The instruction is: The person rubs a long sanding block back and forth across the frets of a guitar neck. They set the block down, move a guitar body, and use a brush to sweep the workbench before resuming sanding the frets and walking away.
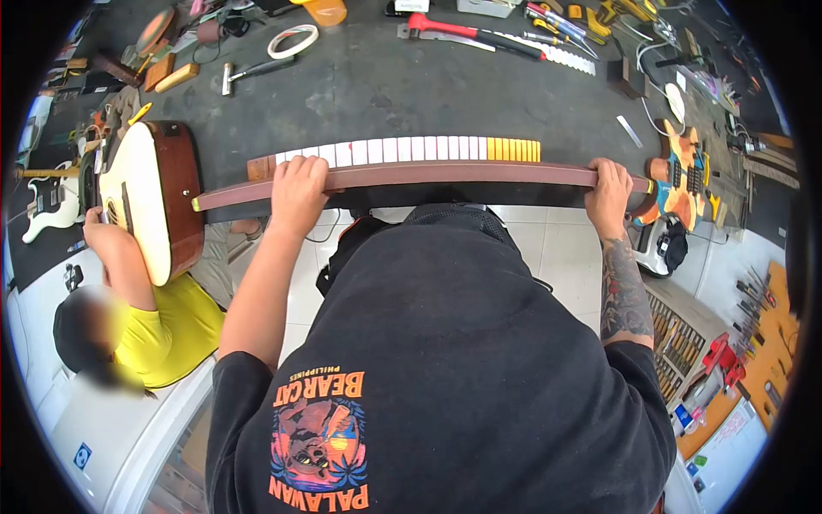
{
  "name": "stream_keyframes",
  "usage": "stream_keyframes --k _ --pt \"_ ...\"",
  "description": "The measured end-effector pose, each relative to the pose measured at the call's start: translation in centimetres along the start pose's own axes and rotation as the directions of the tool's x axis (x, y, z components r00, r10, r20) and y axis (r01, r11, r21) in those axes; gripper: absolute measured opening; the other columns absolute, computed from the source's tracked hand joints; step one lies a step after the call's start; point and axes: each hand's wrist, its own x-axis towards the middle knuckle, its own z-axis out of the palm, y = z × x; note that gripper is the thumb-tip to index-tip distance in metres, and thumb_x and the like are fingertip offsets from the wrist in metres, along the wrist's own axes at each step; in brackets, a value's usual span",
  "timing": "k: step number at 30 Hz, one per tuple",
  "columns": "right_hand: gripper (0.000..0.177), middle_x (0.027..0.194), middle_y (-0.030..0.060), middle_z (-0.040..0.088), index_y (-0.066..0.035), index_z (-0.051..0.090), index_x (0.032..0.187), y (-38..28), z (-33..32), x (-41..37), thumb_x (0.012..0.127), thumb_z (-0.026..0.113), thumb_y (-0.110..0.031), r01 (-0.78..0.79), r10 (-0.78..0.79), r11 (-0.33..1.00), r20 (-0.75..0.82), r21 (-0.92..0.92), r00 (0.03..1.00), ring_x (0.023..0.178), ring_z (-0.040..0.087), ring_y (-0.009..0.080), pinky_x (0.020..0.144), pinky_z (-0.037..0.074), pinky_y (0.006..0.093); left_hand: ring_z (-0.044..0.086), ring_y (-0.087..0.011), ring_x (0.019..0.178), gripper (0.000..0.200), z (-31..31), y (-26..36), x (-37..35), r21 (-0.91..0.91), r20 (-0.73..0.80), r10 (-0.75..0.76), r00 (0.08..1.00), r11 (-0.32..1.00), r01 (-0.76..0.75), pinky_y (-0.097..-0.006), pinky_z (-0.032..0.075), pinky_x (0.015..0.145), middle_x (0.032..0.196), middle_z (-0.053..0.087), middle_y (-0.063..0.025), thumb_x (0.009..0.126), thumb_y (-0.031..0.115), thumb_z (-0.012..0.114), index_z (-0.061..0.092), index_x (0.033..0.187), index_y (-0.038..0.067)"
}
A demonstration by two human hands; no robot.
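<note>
A long reddish-brown bar (pixel 462 174) with yellowish ends lies across the near edge of the dark workbench. My left hand (pixel 298 193) has its fingers wrapped over the bar toward its left end. Near the bar's right end, my right hand (pixel 609 193) grips it in the same way, the tattooed forearm below. Just beyond the bar lies a strip of white and yellow blocks (pixel 419 149), with a brown wooden piece (pixel 260 167) at its left end. Both palms are hidden from view.
A person in a yellow shirt (pixel 171 330) holds an acoustic guitar (pixel 141 201) at left. Farther back lie a hammer (pixel 257 72), a red-handled tool (pixel 479 37) and a tape roll (pixel 293 41). A colourful guitar body (pixel 682 176) is at right, above a tool rack (pixel 672 334).
</note>
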Motion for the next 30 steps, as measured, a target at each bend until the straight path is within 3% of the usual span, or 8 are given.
stream_keyframes --k 11,15,18,22,30 --pt "0.043 0.111 0.0028 0.068 -0.013 0.063 0.107 0.8 0.3 1.4 0.069 0.067 0.007 -0.052 0.051 0.998 0.027 0.019 0.998 0.116 0.059 0.0294 0.101 0.04 0.0437 0.064 -0.0285 0.103 0.041 0.4 0.0 0.7 -0.046 -0.025 -0.055 0.998 0.997 0.054 -0.0432 0.047 0.092 0.1 0.066 -0.007 0.064 0.006 0.082 0.056 0.095 0.008" --pt "0.046 0.108 0.0031 0.067 -0.012 0.062 0.108 1.1 0.0 1.7 0.068 0.071 0.006 -0.029 0.028 1.0 0.053 0.012 0.998 0.114 0.059 0.0302 0.1 0.04 0.0433 0.066 -0.0299 0.103 0.042 0.4 -0.1 1.6 -0.066 -0.007 -0.038 0.999 0.997 0.038 -0.0438 0.049 0.093 0.099 0.067 -0.0081 0.065 0.007 0.085 0.056 0.095 0.008" --pt "0.042 0.108 0.0025 0.067 -0.013 0.062 0.106 1.5 0.2 1.7 0.069 0.068 0.006 -0.065 0.064 0.998 0.065 0.017 0.996 0.113 0.059 0.0293 0.099 0.041 0.044 0.066 -0.0356 0.099 0.047 1.1 0.0 2.3 -0.099 -0.001 -0.019 1.0 0.995 0.019 -0.0467 0.049 0.092 0.096 0.067 -0.0122 0.066 0.018 0.091 0.056 0.095 0.007" --pt "0.041 0.106 0.0027 0.066 -0.014 0.062 0.105 1.6 0.0 1.7 0.069 0.069 0.005 -0.057 0.056 0.998 0.071 0.014 0.996 0.112 0.059 0.0293 0.099 0.041 0.0437 0.066 -0.036 0.098 0.048 1.5 0.2 2.6 -0.101 0.022 -0.043 0.999 0.994 0.045 -0.0469 0.049 0.09 0.094 0.066 -0.0121 0.066 0.023 0.092 0.055 0.091 0.006" --pt "0.043 0.108 0.0057 0.065 -0.012 0.063 0.108 2.3 0.3 1.7 0.069 0.071 0.003 -0.027 0.026 1.0 0.121 0.007 0.992 0.111 0.058 0.0328 0.096 0.043 0.0468 0.064 -0.0287 0.103 0.044 1.0 0.7 2.6 -0.095 0.071 -0.065 0.995 0.993 0.072 -0.044 0.048 0.088 0.1 0.068 -0.0063 0.061 0.009 0.086 0.058 0.095 0.01"
